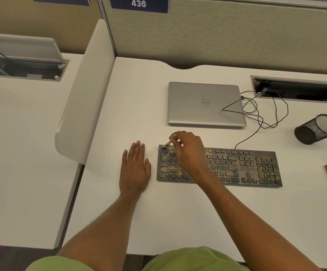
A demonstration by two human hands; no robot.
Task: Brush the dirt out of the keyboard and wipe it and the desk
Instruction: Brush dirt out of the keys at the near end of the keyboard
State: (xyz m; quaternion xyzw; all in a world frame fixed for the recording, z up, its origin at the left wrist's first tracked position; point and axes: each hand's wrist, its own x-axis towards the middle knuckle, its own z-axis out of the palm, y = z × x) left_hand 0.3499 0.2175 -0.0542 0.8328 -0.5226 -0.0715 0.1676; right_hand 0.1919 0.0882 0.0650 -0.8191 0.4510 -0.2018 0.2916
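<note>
Beige fabric partition (237, 36) behind, bearing a blue sign (138, 4) numbered 436; white divider (86, 90) separates a neighbouring desk (22, 143)

1 head-worn wide-angle view looks forward and steeply down, close over the desk (135, 106) and keyboard (237, 169).

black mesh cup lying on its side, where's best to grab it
Probably grip the mesh cup across its round body, from above, pinching its far and near walls: it lies on its side on the desk, mouth toward the right, so it may roll otherwise.
</note>
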